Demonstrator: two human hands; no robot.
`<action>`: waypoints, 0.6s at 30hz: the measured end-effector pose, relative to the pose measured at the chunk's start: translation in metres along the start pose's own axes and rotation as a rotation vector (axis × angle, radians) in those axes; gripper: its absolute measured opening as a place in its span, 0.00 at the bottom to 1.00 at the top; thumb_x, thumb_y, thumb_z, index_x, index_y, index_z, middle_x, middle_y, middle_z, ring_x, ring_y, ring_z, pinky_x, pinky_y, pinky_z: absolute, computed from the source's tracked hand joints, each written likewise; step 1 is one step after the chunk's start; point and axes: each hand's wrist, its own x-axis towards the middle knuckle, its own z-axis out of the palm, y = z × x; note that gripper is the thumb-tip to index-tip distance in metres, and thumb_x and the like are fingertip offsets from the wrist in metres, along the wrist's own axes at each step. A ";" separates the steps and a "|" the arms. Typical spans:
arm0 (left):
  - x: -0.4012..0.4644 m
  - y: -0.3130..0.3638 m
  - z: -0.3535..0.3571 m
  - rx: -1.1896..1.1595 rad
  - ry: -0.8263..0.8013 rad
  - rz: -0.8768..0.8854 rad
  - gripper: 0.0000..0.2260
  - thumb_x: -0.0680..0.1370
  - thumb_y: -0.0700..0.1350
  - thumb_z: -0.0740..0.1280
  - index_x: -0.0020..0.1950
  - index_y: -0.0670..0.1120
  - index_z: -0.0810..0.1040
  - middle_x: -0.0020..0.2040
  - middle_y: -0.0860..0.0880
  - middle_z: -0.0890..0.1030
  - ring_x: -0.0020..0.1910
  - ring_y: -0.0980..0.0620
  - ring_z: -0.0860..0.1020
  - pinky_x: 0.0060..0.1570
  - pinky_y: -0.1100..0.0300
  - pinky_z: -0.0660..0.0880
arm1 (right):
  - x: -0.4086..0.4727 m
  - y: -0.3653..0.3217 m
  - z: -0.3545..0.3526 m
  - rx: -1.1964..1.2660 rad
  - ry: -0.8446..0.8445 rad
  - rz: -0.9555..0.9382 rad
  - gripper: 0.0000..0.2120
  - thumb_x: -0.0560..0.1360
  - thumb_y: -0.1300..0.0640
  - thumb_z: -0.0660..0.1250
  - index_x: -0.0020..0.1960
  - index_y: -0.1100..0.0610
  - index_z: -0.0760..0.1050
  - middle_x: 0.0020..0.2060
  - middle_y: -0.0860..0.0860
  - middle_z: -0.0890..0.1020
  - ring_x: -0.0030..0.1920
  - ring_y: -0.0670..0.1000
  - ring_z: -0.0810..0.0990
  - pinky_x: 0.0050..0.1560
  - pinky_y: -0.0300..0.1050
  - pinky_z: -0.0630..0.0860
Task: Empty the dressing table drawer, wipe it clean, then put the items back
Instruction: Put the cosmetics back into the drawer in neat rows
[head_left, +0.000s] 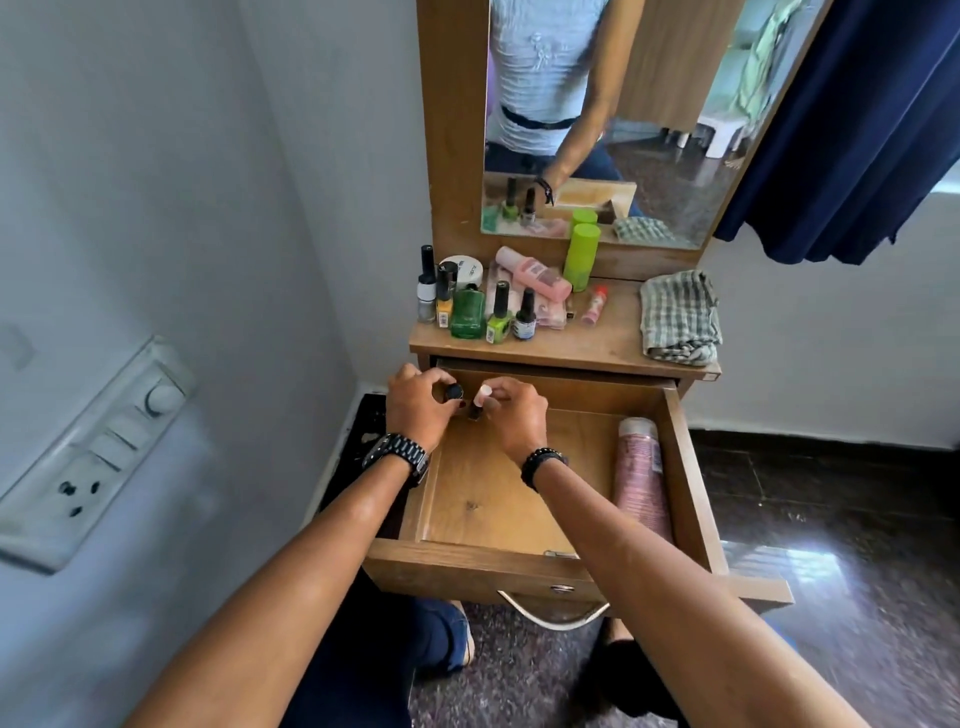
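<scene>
- My left hand (415, 402) curls round a small dark-capped bottle (453, 392) at the far left corner of the open drawer (524, 564).
- My right hand (511, 410) pinches a second little bottle (475, 410) by its pale cap, just beside the first.
- I can't tell whether these two are going in or coming out.
- They look like nail polish: light, hard glass, smooth and likely slippery, so I'd hold them by the cap or low round the body and keep them upright.
- A pink tube (641, 467) lies along the drawer's right wall; probably soft plastic, easy to take round the middle.
- The rest sits on the tabletop (597, 338) beyond: more polish bottles, a green glass bottle (467, 314), a tall green can (581, 257).
- The checked cloth (678, 317) lies folded at the far right, limp and easy to bunch for wiping.
- Glass against glass could chip, so I'd set each one down gently and a little apart.
</scene>
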 end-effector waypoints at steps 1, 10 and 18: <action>0.001 0.000 0.002 0.000 0.000 -0.005 0.13 0.69 0.46 0.74 0.53 0.48 0.80 0.47 0.47 0.72 0.50 0.46 0.73 0.43 0.60 0.70 | 0.000 0.000 0.002 -0.012 0.004 -0.005 0.09 0.74 0.67 0.66 0.51 0.60 0.81 0.48 0.52 0.84 0.45 0.44 0.78 0.46 0.32 0.71; 0.013 0.002 0.013 0.035 -0.002 -0.032 0.13 0.72 0.44 0.71 0.56 0.48 0.78 0.55 0.44 0.74 0.58 0.46 0.72 0.50 0.55 0.73 | 0.010 -0.004 0.022 0.011 0.038 -0.011 0.09 0.75 0.65 0.65 0.54 0.60 0.80 0.47 0.55 0.84 0.48 0.51 0.82 0.53 0.44 0.79; 0.011 0.004 0.009 0.009 0.016 0.000 0.13 0.72 0.41 0.71 0.55 0.47 0.77 0.55 0.45 0.74 0.57 0.47 0.72 0.49 0.55 0.75 | 0.007 -0.005 0.017 0.068 0.030 0.030 0.09 0.75 0.68 0.64 0.53 0.60 0.74 0.42 0.51 0.80 0.44 0.48 0.80 0.50 0.42 0.80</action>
